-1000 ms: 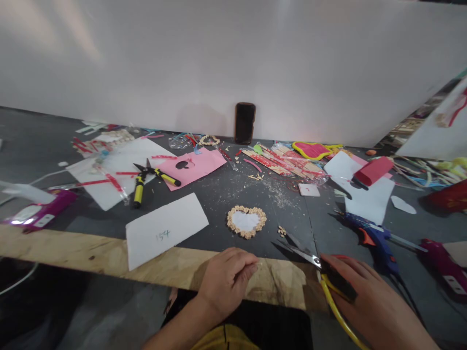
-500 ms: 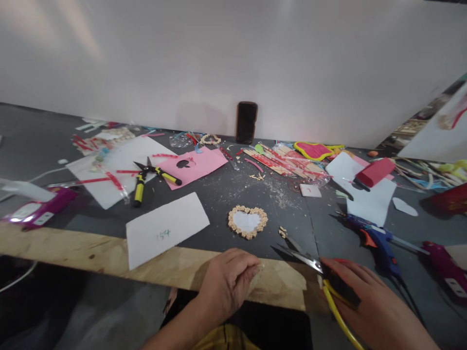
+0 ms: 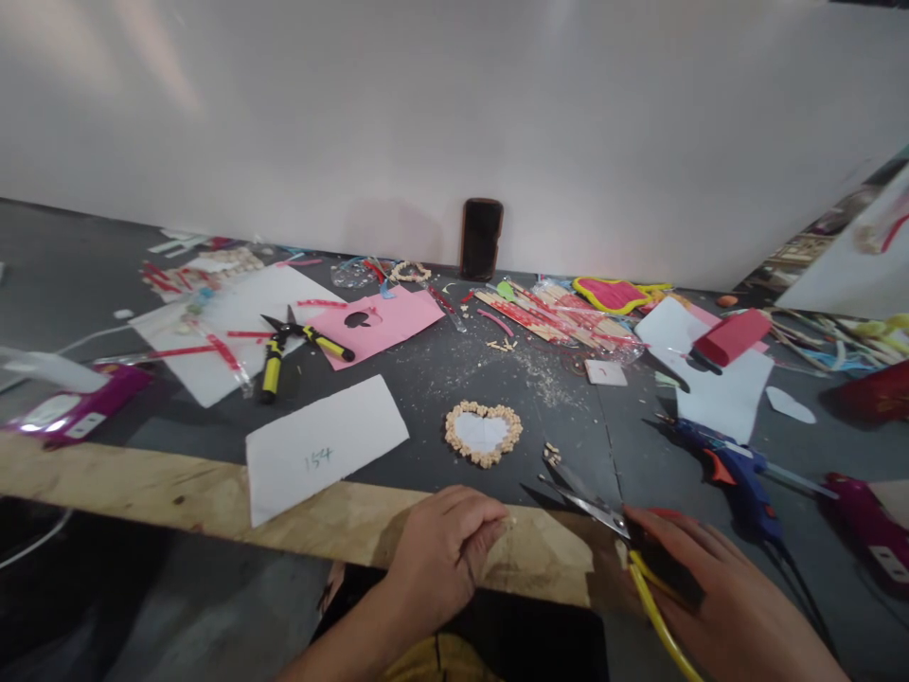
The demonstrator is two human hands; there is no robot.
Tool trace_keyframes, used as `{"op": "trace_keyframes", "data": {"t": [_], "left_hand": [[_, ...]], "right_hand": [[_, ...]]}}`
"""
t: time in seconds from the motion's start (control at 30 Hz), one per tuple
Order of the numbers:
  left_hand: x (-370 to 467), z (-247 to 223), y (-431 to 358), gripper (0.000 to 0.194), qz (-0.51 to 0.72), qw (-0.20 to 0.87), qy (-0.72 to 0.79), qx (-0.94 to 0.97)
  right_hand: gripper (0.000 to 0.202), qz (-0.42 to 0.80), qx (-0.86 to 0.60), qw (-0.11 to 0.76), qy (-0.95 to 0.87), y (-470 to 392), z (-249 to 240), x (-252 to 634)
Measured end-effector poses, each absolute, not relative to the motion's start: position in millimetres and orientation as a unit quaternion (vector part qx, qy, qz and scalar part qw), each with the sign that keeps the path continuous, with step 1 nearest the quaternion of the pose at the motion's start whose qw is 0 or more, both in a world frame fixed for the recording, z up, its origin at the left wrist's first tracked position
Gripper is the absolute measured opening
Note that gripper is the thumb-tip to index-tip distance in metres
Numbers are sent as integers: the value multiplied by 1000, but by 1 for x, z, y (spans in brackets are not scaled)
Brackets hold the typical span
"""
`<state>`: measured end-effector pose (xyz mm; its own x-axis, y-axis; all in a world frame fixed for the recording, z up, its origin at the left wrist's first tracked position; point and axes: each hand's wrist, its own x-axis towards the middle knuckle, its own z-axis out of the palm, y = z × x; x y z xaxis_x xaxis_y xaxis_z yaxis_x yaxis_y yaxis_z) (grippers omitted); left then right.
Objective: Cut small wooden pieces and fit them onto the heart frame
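A heart-shaped piece (image 3: 484, 434) lies on the dark table in the middle, white inside with a rim of small wooden bits. Just below it, at the table's wooden edge, my left hand (image 3: 447, 545) is pinched; a tiny pale bit shows at its fingertips, too small to name. My right hand (image 3: 703, 568) grips yellow-handled scissors (image 3: 593, 509), whose blades point left over the table. Beyond the blade tips sits a small pile of wooden bits (image 3: 551, 453).
A white card marked 154 (image 3: 327, 450) lies left, with yellow-black pliers (image 3: 274, 365) and pink paper (image 3: 398, 322) behind. A phone (image 3: 481, 239) leans on the white wall. Right are a blue glue gun (image 3: 742, 474) and a red object (image 3: 730, 336).
The scissor blades have shifted slightly to the left and look nearer together. My left hand has hardly moved and stays pinched.
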<state>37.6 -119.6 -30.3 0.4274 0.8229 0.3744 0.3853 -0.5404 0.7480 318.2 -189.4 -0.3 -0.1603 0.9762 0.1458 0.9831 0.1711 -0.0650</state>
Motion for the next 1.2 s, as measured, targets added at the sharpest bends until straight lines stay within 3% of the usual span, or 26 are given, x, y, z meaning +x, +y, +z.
{"op": "trace_keyframes", "data": {"t": [1.03,1.2], "left_hand": [[37,-32,-120,18,367,302,391,788],[36,-33,-121,16,367,320,401,776]], "right_hand": [[41,6,-665,72,-743,-190,3,313],[42,25,-646,101,-756,-193,5,311]]}}
